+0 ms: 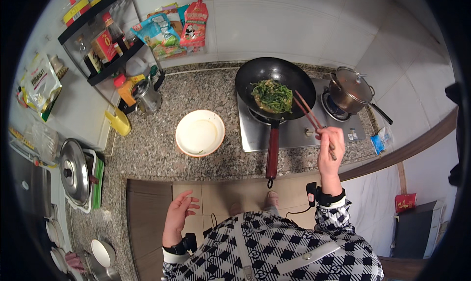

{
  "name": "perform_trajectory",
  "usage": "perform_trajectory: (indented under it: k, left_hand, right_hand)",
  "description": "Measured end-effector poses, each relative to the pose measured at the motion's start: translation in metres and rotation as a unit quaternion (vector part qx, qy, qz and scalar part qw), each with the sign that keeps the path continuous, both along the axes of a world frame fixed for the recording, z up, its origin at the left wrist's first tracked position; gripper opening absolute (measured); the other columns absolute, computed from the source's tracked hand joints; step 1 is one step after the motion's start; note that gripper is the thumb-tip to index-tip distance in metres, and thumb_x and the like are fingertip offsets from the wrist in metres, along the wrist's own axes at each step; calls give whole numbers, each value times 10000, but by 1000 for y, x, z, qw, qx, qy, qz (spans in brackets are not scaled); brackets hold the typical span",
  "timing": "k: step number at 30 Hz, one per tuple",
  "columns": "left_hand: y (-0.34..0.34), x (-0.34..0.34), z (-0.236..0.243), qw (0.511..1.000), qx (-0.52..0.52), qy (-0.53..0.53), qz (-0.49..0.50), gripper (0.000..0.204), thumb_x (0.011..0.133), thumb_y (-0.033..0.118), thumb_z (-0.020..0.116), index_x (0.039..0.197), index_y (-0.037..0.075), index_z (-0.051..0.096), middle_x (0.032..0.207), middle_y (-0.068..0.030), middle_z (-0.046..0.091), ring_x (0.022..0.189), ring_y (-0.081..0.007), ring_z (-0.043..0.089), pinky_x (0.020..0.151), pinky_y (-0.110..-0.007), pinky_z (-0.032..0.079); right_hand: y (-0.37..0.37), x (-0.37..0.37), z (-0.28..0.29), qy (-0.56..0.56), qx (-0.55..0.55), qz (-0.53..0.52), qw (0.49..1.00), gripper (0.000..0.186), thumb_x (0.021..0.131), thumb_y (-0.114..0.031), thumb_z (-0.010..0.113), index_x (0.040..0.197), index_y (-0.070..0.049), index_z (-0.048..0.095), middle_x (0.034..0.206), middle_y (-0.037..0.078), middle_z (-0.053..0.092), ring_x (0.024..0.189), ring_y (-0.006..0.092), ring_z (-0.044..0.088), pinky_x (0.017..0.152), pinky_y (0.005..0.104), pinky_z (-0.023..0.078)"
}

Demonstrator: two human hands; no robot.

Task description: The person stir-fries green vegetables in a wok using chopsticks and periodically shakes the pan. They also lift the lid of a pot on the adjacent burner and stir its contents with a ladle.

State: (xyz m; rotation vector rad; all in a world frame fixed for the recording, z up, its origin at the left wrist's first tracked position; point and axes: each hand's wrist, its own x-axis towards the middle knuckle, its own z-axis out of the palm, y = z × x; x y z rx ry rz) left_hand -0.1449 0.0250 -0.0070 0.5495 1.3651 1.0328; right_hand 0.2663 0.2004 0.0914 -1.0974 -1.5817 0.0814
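Observation:
My right hand [329, 151] grips a pair of reddish-brown chopsticks [308, 109], whose tips reach the right side of the cooked greens. Those chopped leafy greens [273, 95] lie in a black wok [250, 80] on the steel gas stove. The wok's dark red handle [273, 153] points toward me past the counter edge. My left hand [180, 211] hangs in front of the counter, fingers apart and holding nothing. On the counter left of the wok sits a white plate [198, 133] with a few small bits of residue on it.
A lidded pot [351, 87] occupies the right burner of the stove [289, 138]. Bottles stand on a black corner rack [105, 67], with a yellow container [117, 121] below. At left are a steel lid [73, 172] and a white bowl [103, 253]. Packets [195, 23] hang on the wall.

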Motion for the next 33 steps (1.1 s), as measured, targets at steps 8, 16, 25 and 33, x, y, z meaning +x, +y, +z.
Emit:
perform_trajectory:
  k: [8, 16, 25, 33]
  left_hand:
    - [-1, 12, 6, 1000, -11, 5, -2, 324, 1001, 166, 520, 1313, 80, 542, 1049, -61, 673, 850, -134, 665, 683, -234, 487]
    - [-5, 8, 0, 1000, -8, 9, 2, 312, 1003, 173, 523, 1301, 83, 546, 1042, -65, 677, 837, -138, 671, 656, -229, 491]
    - [-7, 7, -5, 1000, -4, 7, -4, 297, 1009, 189, 520, 1285, 82, 549, 1021, -66, 681, 820, -142, 675, 637, -230, 500]
    - [-8, 9, -6, 1000, 4, 2, -8, 304, 1008, 193, 522, 1288, 79, 545, 1020, -70, 679, 821, -146, 673, 648, -231, 495]
  right_hand:
    - [-10, -7, -9, -41, -15, 14, 999, 89, 915, -38, 606, 959, -13, 680, 924, 101, 556, 762, 200, 553, 671, 297, 460]
    - [-16, -1, -7, -42, -37, -10, 998, 79, 901, -33, 627, 956, -17, 681, 916, 99, 554, 768, 215, 558, 692, 306, 464]
    - [-20, -3, -7, -56, -39, -21, 997, 77, 892, -21, 632, 951, -19, 681, 905, 99, 554, 761, 221, 567, 687, 312, 470]
    - [-22, -5, -3, -88, -46, -17, 995, 69, 893, -22, 633, 946, -21, 677, 894, 98, 556, 754, 229, 574, 681, 320, 473]
